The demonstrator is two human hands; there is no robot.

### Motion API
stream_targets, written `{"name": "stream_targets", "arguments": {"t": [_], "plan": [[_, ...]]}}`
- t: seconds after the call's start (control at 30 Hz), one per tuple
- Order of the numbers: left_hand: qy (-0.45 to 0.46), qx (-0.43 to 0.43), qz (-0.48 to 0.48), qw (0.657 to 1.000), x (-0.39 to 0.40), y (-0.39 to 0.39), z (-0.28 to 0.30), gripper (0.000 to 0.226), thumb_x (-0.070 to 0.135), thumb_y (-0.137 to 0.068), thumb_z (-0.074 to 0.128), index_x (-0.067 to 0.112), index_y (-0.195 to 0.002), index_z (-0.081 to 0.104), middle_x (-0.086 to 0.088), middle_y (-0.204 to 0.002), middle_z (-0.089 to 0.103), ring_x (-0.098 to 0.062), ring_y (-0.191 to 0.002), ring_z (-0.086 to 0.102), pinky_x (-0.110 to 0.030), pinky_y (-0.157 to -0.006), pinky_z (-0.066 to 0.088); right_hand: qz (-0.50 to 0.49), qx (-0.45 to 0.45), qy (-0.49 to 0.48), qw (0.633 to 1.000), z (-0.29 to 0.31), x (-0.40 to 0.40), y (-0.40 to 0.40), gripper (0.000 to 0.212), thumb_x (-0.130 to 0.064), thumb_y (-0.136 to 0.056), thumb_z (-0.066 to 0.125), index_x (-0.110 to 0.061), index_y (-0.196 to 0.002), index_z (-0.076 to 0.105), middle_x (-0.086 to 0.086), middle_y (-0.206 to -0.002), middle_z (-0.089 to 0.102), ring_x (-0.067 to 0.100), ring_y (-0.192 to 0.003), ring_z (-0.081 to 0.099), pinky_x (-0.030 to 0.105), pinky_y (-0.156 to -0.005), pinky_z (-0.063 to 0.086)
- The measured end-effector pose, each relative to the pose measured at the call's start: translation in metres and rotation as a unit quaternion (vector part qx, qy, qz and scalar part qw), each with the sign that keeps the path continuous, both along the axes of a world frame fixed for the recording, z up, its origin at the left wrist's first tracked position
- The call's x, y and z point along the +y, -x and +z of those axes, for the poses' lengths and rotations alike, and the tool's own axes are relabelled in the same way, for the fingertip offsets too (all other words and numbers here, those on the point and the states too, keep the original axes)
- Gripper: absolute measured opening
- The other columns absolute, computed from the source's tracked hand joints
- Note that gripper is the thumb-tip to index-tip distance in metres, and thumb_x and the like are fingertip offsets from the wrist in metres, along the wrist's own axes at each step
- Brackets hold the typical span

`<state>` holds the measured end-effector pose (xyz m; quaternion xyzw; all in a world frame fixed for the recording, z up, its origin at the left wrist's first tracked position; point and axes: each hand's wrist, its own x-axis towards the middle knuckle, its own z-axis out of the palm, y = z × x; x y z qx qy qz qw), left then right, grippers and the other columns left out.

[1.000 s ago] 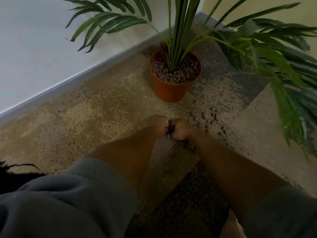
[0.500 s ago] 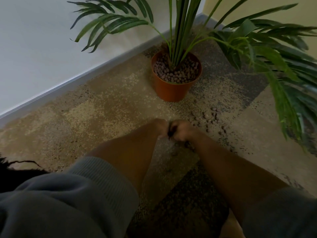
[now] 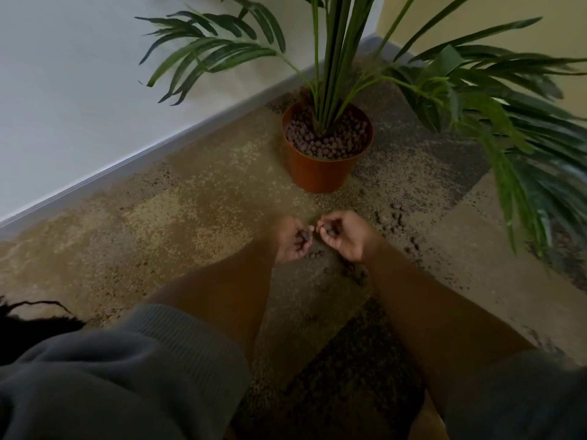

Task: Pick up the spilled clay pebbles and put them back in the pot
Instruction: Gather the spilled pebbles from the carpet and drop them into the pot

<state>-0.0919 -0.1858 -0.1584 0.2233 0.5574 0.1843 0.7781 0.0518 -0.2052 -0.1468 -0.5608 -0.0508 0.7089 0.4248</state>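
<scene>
An orange pot (image 3: 317,176) with a palm stands on the carpet near the wall corner, filled with brown clay pebbles (image 3: 330,144). My left hand (image 3: 293,239) and my right hand (image 3: 344,236) hover side by side just above the floor in front of the pot, palms turned up and cupped. Each holds a few pebbles. More spilled pebbles (image 3: 395,217) lie on the carpet to the right of my right hand, and a few (image 3: 314,255) lie under and between my hands.
Long palm fronds (image 3: 521,147) hang over the floor on the right. A white wall with a grey skirting board (image 3: 133,160) runs along the left. The patchy brown carpet (image 3: 190,211) stretches left of my hands.
My hands were pressed together knuckles up on the floor. They have since parted, lifted slightly and turned palms up with pebbles in them.
</scene>
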Motion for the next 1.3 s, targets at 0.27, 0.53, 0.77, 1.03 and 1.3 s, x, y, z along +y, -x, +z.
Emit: {"name": "stream_targets", "arguments": {"t": [0.27,0.53,0.77,1.03,1.3], "plan": [[0.034,-0.139,0.237,0.961,0.029,-0.011,0.036,0.026,0.026,-0.092,0.037,0.018,-0.069,0.046,0.004,-0.063,0.046,-0.008,-0.053,0.042,-0.018,-0.047,0.035,-0.129,0.106,-0.050,0.985,0.044,0.034,0.010,0.019,-0.013,-0.097,0.045,0.000,-0.087,0.056,0.017,-0.096,0.060,0.027,-0.093,0.062,0.031,-0.080,0.055],[-0.062,-0.207,0.321,0.922,0.083,-0.029,0.113,0.037,0.022,-0.101,0.025,0.006,-0.093,0.058,-0.006,-0.075,0.055,-0.005,-0.062,0.049,-0.016,-0.049,0.046,-0.200,0.114,-0.160,0.960,0.104,0.076,0.017,0.023,-0.007,-0.097,0.034,-0.001,-0.113,0.051,0.014,-0.092,0.045,0.022,-0.079,0.048,0.034,-0.101,0.045],[-0.112,-0.242,0.191,0.945,0.098,-0.033,0.139,0.041,0.029,-0.104,0.018,0.004,-0.106,0.052,-0.015,-0.107,0.047,-0.025,-0.096,0.041,-0.037,-0.092,0.042,-0.207,0.101,-0.188,0.955,0.121,0.079,0.009,0.033,0.000,-0.100,0.024,0.012,-0.114,0.051,0.022,-0.099,0.055,0.037,-0.113,0.055,0.046,-0.107,0.042],[-0.097,-0.232,0.225,0.941,0.081,-0.025,0.116,0.051,0.026,-0.105,0.023,0.000,-0.149,0.027,-0.020,-0.152,0.035,-0.029,-0.140,0.037,-0.037,-0.114,0.034,-0.191,0.058,-0.166,0.966,0.104,0.066,0.003,0.041,0.000,-0.097,0.034,0.010,-0.136,0.042,0.025,-0.125,0.053,0.034,-0.120,0.055,0.037,-0.102,0.050],[-0.127,0.026,0.140,0.982,0.039,-0.023,0.072,0.035,0.027,-0.101,0.037,0.016,-0.129,0.056,0.009,-0.085,0.059,-0.002,-0.072,0.053,-0.015,-0.059,0.040,0.021,-0.132,-0.086,0.987,0.064,0.043,0.008,0.013,-0.001,-0.095,0.047,-0.005,-0.095,0.059,0.011,-0.092,0.061,0.018,-0.083,0.063,0.025,-0.066,0.058]]}}
